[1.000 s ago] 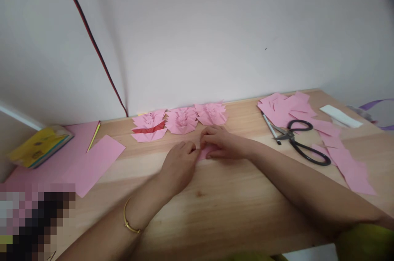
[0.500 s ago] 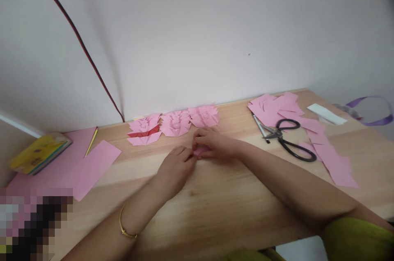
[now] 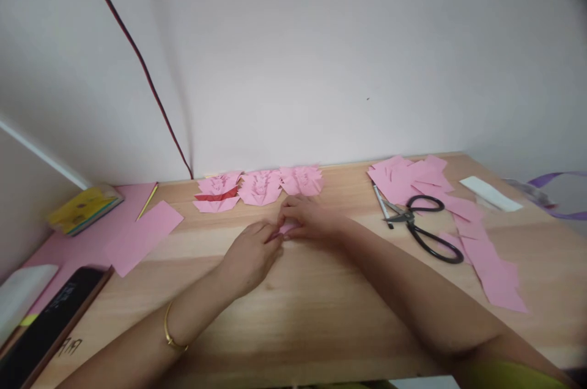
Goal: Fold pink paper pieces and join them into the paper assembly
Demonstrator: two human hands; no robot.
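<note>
So I've got a small piece of pink paper (image 3: 288,227) pinched between both hands, left hand (image 3: 250,257) on one edge, right hand (image 3: 307,218) curled over the other, mid-desk (image 3: 293,328). Just behind it there's a row of folded pink papers (image 3: 260,187) near the wall (image 3: 293,59). Black-handled scissors (image 3: 405,216) lie off to my right, beside a pen (image 3: 381,202).
</note>
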